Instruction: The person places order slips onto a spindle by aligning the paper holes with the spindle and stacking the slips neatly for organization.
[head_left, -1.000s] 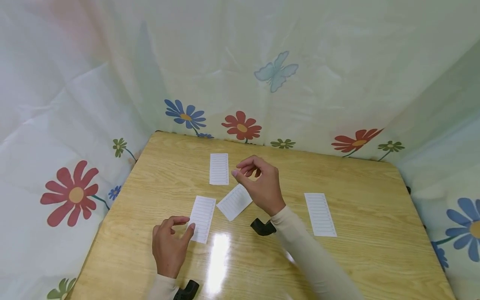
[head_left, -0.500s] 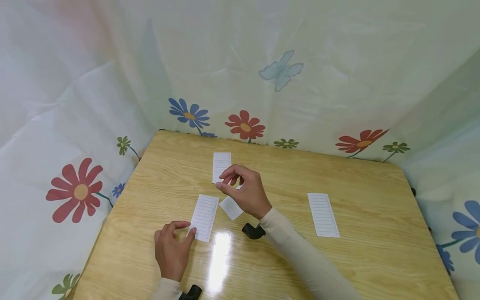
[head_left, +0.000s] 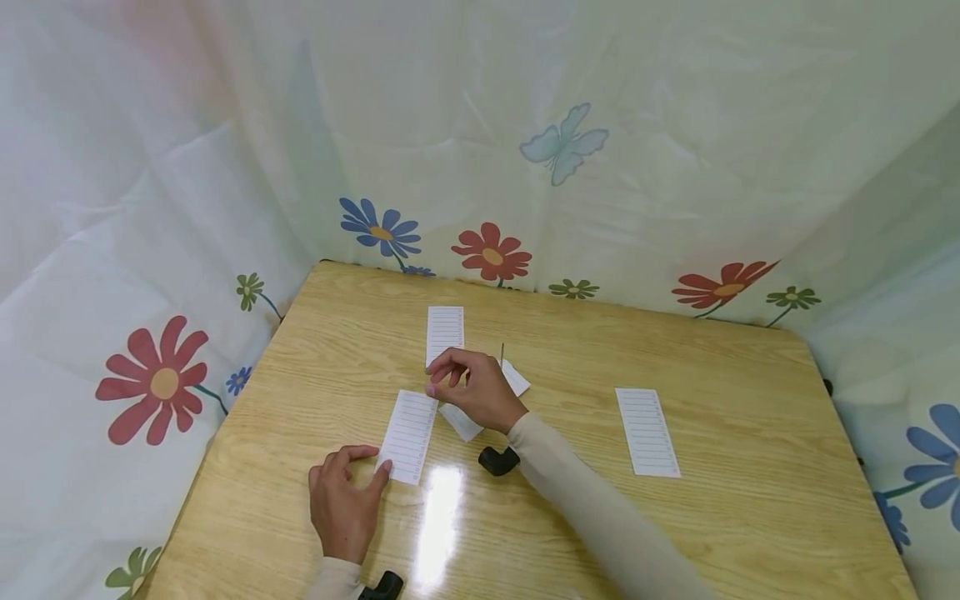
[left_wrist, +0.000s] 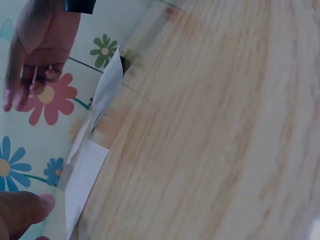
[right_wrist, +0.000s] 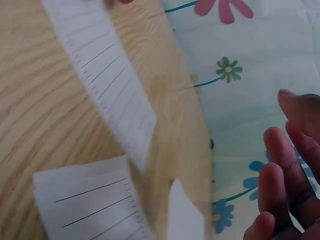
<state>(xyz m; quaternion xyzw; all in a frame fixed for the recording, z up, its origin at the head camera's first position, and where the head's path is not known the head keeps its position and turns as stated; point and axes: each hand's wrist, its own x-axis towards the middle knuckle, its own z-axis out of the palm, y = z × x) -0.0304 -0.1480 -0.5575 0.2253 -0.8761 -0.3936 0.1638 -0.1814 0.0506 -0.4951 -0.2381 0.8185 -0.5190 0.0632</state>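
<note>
Four-sided slips of white ruled paper lie on the wooden table. Beside the near left slip (head_left: 408, 437), my left hand (head_left: 343, 504) has its fingers loosely bent, thumb tip overlapping the slip's edge. My right hand (head_left: 480, 396) hovers over a slanted slip (head_left: 461, 423) and hides its middle; its thumb and forefinger are bent toward each other with a small gap. A thin dark line (head_left: 502, 357) rises just beyond that hand. In the right wrist view, the right hand's fingers (right_wrist: 272, 185) are spread and loosely curved, with nothing visible between them.
The far slip (head_left: 446, 329) lies behind the right hand, another slip (head_left: 648, 433) farther right. A patterned curtain (head_left: 660, 167) encloses the table (head_left: 750, 433) at the back and sides. Each wrist carries a black device (head_left: 498, 461).
My right hand has moved left and slightly nearer, from between the far and slanted slips to over the slanted slip. The left hand stays almost still. The thin dark line has come into view.
</note>
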